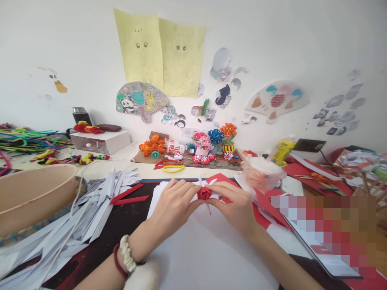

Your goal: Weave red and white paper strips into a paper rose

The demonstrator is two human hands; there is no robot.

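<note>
Between my two hands is a small folded red paper piece (204,193), with thin white paper strips sticking out of it above and below. My left hand (177,197) pinches its left side between thumb and fingers. From the right, my right hand (236,203) pinches the other side the same way. Both hands are over a stack of white paper sheets (208,249). Red paper (219,179) lies just behind the right hand. The fingers partly hide the folded piece.
White paper strips (99,205) are heaped at the left beside a beige oval basin (36,197). Two red strips (130,195) lie nearby. A tablet (326,249) and a plastic-wrapped tub (261,173) are at the right. Handmade flowers (204,141) stand by the wall.
</note>
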